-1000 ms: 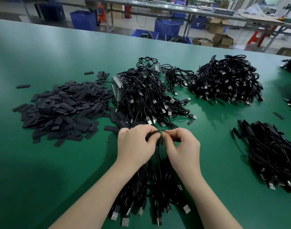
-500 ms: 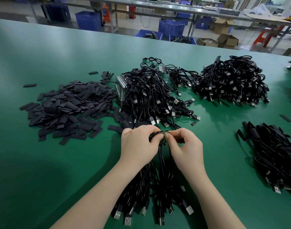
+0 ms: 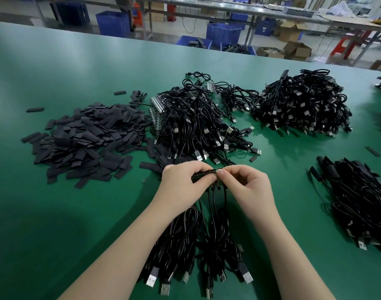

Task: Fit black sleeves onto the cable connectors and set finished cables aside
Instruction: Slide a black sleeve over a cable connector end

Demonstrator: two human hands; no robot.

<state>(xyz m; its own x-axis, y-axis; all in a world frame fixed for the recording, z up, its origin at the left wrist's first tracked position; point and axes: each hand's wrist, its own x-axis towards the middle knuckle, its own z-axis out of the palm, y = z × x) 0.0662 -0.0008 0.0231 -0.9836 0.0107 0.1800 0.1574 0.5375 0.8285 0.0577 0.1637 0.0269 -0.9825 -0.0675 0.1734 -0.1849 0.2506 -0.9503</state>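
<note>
My left hand (image 3: pixel 183 182) grips a row of small green connector boards (image 3: pixel 203 174) joined side by side, and my right hand (image 3: pixel 248 187) pinches the right end of that row. Black cables (image 3: pixel 209 232) hang from the boards toward me, ending in USB plugs (image 3: pixel 161 286) on the table. A heap of flat black sleeves (image 3: pixel 85 144) lies to the left. Unsleeved black cables (image 3: pixel 198 126) are piled just beyond my hands. Cables with black sleeves on them (image 3: pixel 356 198) lie at the right.
The green table (image 3: pixel 55 213) carries another big cable pile (image 3: pixel 302 105) at the back right. Loose sleeves (image 3: pixel 35 109) lie scattered at the left. Beyond the far edge stand blue crates (image 3: pixel 112 22), cardboard boxes (image 3: pixel 296 49) and benches.
My hands have stayed together on the connector row, and my right fingers have shifted slightly at its end. The camera has tilted a little, moving the piles in view.
</note>
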